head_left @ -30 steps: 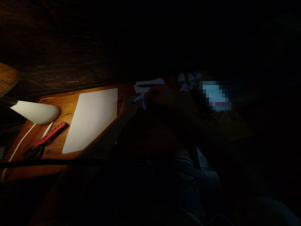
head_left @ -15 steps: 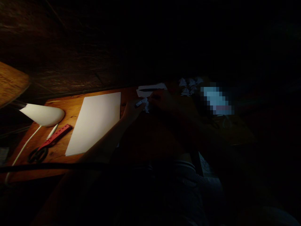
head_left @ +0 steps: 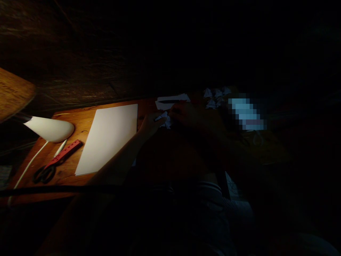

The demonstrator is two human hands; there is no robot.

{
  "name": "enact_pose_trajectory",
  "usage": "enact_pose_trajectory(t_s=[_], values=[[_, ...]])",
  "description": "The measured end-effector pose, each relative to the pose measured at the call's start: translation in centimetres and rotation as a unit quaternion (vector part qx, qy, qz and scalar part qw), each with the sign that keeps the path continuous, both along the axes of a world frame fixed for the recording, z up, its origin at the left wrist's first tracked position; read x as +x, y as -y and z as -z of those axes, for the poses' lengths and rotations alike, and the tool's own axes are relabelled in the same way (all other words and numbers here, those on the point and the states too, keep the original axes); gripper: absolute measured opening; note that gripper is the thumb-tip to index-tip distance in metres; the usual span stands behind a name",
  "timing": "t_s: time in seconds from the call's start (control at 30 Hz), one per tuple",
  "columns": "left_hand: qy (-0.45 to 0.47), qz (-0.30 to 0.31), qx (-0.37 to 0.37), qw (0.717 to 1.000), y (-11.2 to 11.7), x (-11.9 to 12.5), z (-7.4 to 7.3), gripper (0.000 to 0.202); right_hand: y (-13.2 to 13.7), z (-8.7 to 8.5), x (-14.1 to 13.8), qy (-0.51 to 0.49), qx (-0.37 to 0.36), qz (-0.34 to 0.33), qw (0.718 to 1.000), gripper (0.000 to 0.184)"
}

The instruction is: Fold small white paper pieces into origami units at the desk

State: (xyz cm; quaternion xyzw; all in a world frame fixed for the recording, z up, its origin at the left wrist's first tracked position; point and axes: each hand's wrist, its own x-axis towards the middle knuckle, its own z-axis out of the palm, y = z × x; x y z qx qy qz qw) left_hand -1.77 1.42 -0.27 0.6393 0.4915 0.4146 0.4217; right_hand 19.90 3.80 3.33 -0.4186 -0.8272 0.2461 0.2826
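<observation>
The scene is very dark, lit only from the left. My left hand [head_left: 149, 123] and my right hand [head_left: 186, 114] meet over a small folded white paper piece [head_left: 165, 120] at the middle of the wooden desk [head_left: 80, 117]. Both hands pinch this piece, fingers closed round it. The right hand lies in deep shadow and its fingers barely show. A stack of white sheets [head_left: 109, 137] lies flat just left of my left forearm.
A white lamp [head_left: 50, 128] with its cord stands at the left. Scissors with a red sheath [head_left: 54, 161] and a pen [head_left: 60, 147] lie beside it. A paper scrap with a dark strip [head_left: 172, 100], several small folded paper pieces [head_left: 214, 96] and a glowing screen [head_left: 246, 113] sit farther back.
The hands have worked the small paper piece a little, staying in the same spot. The view has shifted slightly; nothing else on the desk has moved.
</observation>
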Motion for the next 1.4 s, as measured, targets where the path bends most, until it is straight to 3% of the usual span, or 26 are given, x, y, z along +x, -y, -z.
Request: enact_pose_trajectory(t_s=[0.13,0.5,0.8,1.03,1.4], values=[[-0.040,0.003,0.027,0.999,0.13,0.07,-0.37,0.032,0.07,-0.19,0.02,0.009,-0.006,0.003,1.000,0.017],[-0.041,0.045,0.040,0.997,0.01,-0.28,-0.28,0.041,0.06,-0.36,0.05,-0.006,-0.019,-0.012,1.000,0.017],[-0.034,0.056,0.029,0.997,0.19,-0.16,-0.30,0.038,-0.23,0.06,0.41,-0.086,-0.065,-0.045,0.993,0.013],[-0.058,0.061,0.030,0.996,0.39,-0.25,-0.42,0.034,-0.16,0.31,0.25,-0.062,-0.052,-0.071,0.994,0.019],[-0.033,0.024,0.040,0.998,0.49,0.06,-0.54,0.023,0.34,-0.08,-0.20,-0.066,-0.033,-0.039,0.997,0.017]])
